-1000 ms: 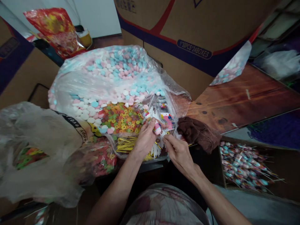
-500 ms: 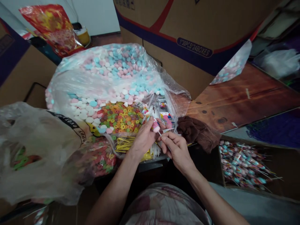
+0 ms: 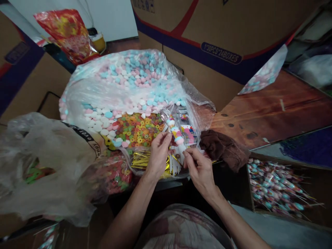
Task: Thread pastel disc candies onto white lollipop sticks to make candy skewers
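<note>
A marshmallow lollipop (image 3: pixel 177 135), pink, white and blue in a clear wrapper, is held tilted between my hands. My left hand (image 3: pixel 158 154) is closed, thumb and fingertips pinched at the lollipop's left side. My right hand (image 3: pixel 201 167) pinches around its stick, just below the candy. Beneath them lie white sticks (image 3: pixel 175 167), gold twist ties (image 3: pixel 140 159) and clear printed wrappers (image 3: pixel 189 133). Ring-shaped gummies (image 3: pixel 141 129) are heaped left of the lollipop. Behind them spreads a large clear bag (image 3: pixel 114 88) of pink, white and blue marshmallows.
At right, a cardboard box (image 3: pixel 252 193) holds many wrapped lollipops (image 3: pixel 275 188). A brown cloth (image 3: pixel 224 148) lies beside my right hand. At left is a cloudy plastic bag (image 3: pixel 57 152). Large cartons (image 3: pixel 194 69) stand behind, with a red snack bag (image 3: pixel 68 34) at back left.
My left fingers have shifted from in front of the lollipop to its left side, so more of the candy shows. My right hand stays at the stick. The camera view has moved slightly.
</note>
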`<state>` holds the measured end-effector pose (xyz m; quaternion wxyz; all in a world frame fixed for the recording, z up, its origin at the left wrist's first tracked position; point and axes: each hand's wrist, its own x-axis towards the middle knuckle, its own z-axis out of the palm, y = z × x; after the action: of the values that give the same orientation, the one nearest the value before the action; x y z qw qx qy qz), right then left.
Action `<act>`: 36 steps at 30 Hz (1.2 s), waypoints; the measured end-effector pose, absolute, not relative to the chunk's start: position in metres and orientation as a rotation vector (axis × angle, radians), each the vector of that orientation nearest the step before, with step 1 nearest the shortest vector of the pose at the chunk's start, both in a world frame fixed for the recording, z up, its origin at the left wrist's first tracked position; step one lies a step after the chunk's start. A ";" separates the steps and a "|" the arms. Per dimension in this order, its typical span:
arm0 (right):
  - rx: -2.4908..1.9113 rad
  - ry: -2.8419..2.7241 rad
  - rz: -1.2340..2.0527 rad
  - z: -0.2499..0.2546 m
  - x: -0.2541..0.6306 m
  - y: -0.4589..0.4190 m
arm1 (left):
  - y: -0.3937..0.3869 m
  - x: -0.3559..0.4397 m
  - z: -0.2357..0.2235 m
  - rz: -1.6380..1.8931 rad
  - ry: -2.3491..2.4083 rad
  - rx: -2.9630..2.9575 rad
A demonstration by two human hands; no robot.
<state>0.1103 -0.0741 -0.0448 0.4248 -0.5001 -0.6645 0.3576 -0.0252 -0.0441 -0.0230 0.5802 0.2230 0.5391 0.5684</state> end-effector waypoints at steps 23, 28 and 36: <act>-1.268 -1.975 0.346 -0.052 0.116 -0.071 | -0.039 -0.027 -0.028 1.278 1.189 0.518; -1.267 -1.956 0.314 -0.047 0.114 -0.065 | -0.042 -0.029 -0.024 1.245 1.100 0.505; -1.234 -1.954 0.383 -0.039 0.108 -0.069 | -0.043 -0.038 -0.029 1.254 1.089 0.561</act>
<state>0.1079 -0.0693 -0.0393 0.3888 -0.4852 -0.7686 0.1505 -0.0376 -0.0425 -0.0289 0.6396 0.2461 0.4775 0.5499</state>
